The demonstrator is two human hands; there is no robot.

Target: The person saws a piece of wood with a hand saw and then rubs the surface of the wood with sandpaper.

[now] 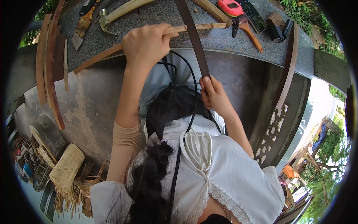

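My left hand point(146, 45) is closed over the table's front edge, fingers wrapped round a pale, thin wooden stick point(210, 26) that juts out to the right. Left of the same hand, a light brown wooden strip point(99, 59) runs along the edge; their join, if any, is hidden under the hand. In front of my body, my right hand point(215, 95) grips the lower end of a long, flat, dark brown strip point(197, 43). That strip slants up and away past the top of the view, crossing over the pale stick.
On the speckled stone tabletop point(156, 15) lie a claw hammer point(123, 11), paintbrushes point(85, 23) point(249, 31), a red tape measure point(230, 7) and a phone point(254, 16). Wooden strips point(48, 63) overhang at left, another point(289, 67) at right. A woven basket point(68, 166) stands lower left.
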